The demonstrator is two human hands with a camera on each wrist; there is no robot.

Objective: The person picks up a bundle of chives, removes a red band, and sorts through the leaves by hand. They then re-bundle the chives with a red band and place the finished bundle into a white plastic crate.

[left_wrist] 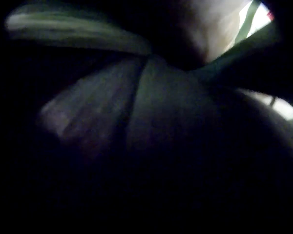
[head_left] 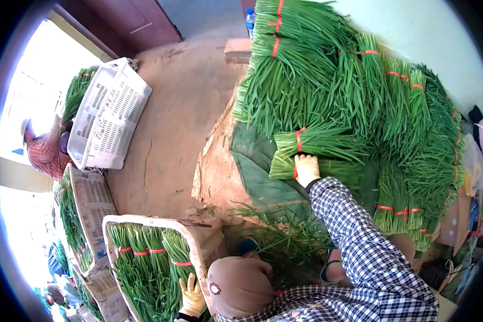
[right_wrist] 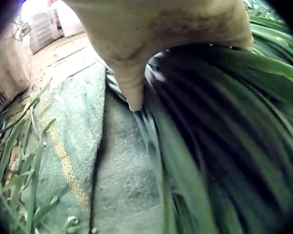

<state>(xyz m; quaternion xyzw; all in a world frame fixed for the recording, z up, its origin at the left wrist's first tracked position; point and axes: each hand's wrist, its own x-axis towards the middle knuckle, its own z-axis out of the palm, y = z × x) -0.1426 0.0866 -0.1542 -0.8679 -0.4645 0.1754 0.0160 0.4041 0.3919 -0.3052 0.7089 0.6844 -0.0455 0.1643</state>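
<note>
The right hand (head_left: 307,170), in a pale yellow glove, grips a bundle of long green leaves (head_left: 282,167) by its red band; another banded bundle (head_left: 290,143) lies just beyond. In the right wrist view the gloved hand (right_wrist: 161,34) has its thumb and fingers spread around the leaves (right_wrist: 224,117). The left hand (head_left: 192,298), also gloved, rests with fingers extended on leafy bundles in a white crate (head_left: 196,252), below a red-banded bundle (head_left: 176,248). The left wrist view is very dark and hides its fingers.
A large heap of banded bundles (head_left: 306,80) stands against the wall. Loose leaves (head_left: 284,231) litter the green sheet (head_left: 260,185) and floor. White crates (head_left: 112,115) stand at the left, beside another person (head_left: 45,153). A bottle (head_left: 250,19) is at the top.
</note>
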